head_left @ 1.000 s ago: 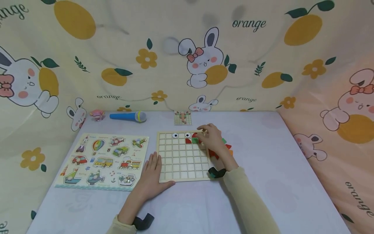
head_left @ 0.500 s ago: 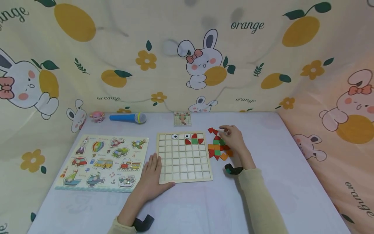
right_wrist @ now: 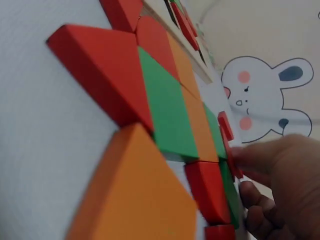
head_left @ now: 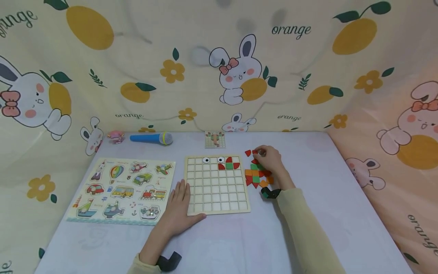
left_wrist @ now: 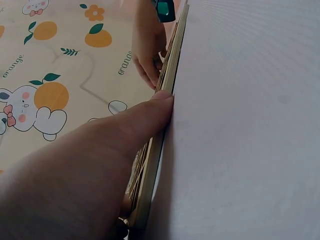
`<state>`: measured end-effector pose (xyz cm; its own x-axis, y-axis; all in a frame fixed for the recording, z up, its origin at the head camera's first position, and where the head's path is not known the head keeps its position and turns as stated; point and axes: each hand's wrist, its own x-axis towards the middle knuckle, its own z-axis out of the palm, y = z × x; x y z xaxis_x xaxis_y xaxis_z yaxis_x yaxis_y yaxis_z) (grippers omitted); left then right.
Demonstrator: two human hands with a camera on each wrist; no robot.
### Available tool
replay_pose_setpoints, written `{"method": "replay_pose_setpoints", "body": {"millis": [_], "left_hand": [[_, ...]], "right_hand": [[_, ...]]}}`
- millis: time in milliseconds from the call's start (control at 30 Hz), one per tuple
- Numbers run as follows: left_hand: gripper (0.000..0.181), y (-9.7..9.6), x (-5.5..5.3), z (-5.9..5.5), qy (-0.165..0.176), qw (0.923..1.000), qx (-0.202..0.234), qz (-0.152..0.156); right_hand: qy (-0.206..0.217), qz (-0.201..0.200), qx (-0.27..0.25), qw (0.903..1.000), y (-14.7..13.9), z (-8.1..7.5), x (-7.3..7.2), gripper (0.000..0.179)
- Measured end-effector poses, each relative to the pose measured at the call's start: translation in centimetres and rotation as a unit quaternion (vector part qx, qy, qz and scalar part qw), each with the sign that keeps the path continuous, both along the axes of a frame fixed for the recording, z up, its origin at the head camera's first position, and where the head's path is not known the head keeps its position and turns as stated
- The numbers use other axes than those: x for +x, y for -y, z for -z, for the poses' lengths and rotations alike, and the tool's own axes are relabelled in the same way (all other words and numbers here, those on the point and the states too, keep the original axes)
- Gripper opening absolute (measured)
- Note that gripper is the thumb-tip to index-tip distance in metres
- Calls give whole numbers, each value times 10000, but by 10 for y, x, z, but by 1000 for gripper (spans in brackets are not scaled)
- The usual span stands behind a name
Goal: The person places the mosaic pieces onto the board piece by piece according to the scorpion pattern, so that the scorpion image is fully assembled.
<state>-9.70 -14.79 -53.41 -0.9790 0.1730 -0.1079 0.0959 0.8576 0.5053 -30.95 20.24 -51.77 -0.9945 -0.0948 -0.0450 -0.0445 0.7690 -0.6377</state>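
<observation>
The left hand [head_left: 178, 199], fingers straight, touches the board [head_left: 215, 190], while the right hand [head_left: 272, 160] has fingers at a red piece [head_left: 254, 152] on the pile's [head_left: 255, 173] far end, whether gripping I cannot tell, and should take it by 2 sides without disturbing others.

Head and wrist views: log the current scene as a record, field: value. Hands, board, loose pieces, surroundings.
left_hand: left hand at near-left corner of square pale wooden grid board, thumb touching near edge
right_hand: right hand, fingers at small flat red piece; grip unclear
board_contents: two round white eye pieces with black centres; green square piece and three red pieces near far-right corner
loose_pieces: flat red, green and orange pieces, right of board
beyond_board: small square picture card
left_of_board: cream vehicle-picture board
far_left: blue toy microphone, pink figurine
</observation>
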Motion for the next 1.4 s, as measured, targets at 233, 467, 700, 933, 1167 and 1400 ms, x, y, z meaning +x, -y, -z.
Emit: {"method": "replay_pose_setpoints", "body": {"millis": [233, 467, 700, 933, 1167, 1400], "left_hand": [[124, -1, 1, 0, -44, 10000, -55, 14], [123, 0, 1, -1, -68, 10000, 13, 23], [123, 0, 2, 1, -158, 9999, -20, 3], [123, 0, 1, 1, -105, 9999, 78, -4], [124, 0, 1, 1, -85, 10000, 7, -8], [123, 0, 0, 0, -87, 10000, 48, -3]], "right_hand": [[-414, 603, -302, 9969, 2, 2, 4, 40], [-54, 197, -236, 9995, -4, 5, -1, 49], [342, -318, 38, 9989, -9, 0, -6, 53], [132, -229, 22, 9996, -8, 0, -5, 42], [96, -118, -6, 9999, -9, 2, -4, 41], [15, -141, -79, 9999, -10, 1, -5, 39]]}}
